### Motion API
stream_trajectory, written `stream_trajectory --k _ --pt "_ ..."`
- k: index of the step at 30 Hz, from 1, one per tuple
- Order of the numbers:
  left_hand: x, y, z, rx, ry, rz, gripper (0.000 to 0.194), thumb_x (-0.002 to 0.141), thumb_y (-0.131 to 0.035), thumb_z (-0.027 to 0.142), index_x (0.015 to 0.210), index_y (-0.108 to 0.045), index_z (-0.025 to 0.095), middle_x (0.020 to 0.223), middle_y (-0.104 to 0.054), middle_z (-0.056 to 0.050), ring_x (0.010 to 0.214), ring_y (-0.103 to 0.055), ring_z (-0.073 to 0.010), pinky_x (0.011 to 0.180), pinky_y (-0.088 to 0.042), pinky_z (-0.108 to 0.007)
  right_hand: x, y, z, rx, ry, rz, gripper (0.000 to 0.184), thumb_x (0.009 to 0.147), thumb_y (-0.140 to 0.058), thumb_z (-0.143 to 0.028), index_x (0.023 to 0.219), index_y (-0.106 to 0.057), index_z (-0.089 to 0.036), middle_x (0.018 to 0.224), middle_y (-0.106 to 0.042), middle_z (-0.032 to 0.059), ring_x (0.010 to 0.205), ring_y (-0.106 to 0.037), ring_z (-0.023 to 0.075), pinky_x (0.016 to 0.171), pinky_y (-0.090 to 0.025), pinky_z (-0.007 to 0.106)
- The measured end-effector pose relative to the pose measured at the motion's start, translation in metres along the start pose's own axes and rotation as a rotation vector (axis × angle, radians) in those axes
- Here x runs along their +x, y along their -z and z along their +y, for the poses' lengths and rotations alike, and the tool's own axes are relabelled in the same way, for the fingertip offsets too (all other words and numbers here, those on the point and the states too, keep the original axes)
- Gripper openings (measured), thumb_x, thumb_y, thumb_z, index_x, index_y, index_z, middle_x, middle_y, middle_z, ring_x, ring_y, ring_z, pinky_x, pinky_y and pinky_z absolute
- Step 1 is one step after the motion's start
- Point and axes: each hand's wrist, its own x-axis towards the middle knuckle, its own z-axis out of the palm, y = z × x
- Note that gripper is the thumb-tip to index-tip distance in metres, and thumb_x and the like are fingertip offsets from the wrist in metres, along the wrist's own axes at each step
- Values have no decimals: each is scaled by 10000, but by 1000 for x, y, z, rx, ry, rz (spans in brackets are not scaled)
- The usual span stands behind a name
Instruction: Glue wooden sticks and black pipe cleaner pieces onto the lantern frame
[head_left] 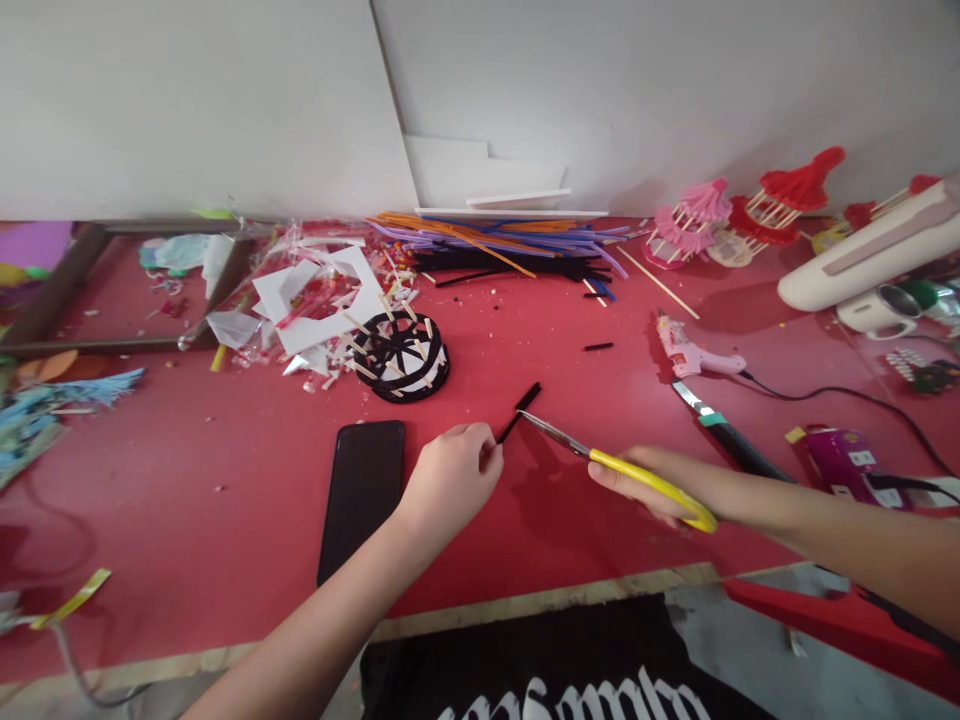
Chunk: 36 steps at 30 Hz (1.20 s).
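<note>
The left hand [457, 475] pinches the near end of a thin black fuzzy strip [529, 396] between thumb and fingertips, and the strip points away from it, its long axis slanting forward and to the right. The right hand [669, 464] is curled around the handles of yellow-handled metal scissors [626, 467], whose blades reach forward and leftward to cross the strip's line, their tips meeting it partway along, just beyond the left fingertips. The left hand is thus the nearer to the strip, the right standing off by the scissors' length; whether the blades have parted the strip I cannot tell. Both lie over a bare stretch of the red tabletop [262, 520], with a flat black phone [362, 490] beside the left forearm and a round black fuzzy frame with wooden pegs [401, 357] farther forward. A pink glue gun [694, 355] sits ahead of the right hand, near a black-handled cutter [731, 440]. Behind, a bundle of coloured fuzzy stems [517, 240] lies along pale wall panels [637, 90].
</note>
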Motion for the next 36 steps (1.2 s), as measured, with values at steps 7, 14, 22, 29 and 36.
stream_trajectory --k 7,14,22,29,36 --pt "0 -1 -4 -12 -10 -1 147 890 -549 208 749 -590 201 765 -674 -20 694 -624 -178 620 -380 -269 -3 0 0 -21 40 45 680 846 -406 -823 546 -344 -216 359 -378 -47 315 -379 77 369 -245 215" --pt "-1 0 -5 -22 -14 13 140 900 -547 220 780 -615 201 778 -692 -22 694 -637 -177 629 -402 -273 -6 -1 -5 -57 86 101 665 851 -451 -792 559 -309 -211 403 -287 -76 362 -291 50 401 -213 215" --pt "-1 2 -1 -20 -19 22 140 927 -537 238 830 -632 203 819 -711 -23 717 -656 -176 637 -417 -270 -10 0 6 29 61 -34 673 877 -278 -838 624 -324 -216 439 -384 -51 390 -371 70 444 -298 225" --pt "5 -2 9 20 -37 -5 135 939 -548 271 887 -658 213 885 -732 -31 782 -679 -209 610 -394 -278 -3 -5 16 29 50 27 704 856 -330 -849 553 -368 -215 369 -372 -50 331 -369 73 399 -285 235" --pt "11 -5 12 27 -32 29 137 961 -540 291 970 -647 206 979 -735 -43 868 -695 -219 661 -441 -283 3 1 21 20 -18 119 761 837 -313 -871 458 -365 -213 318 -348 -33 286 -363 80 381 -279 246"
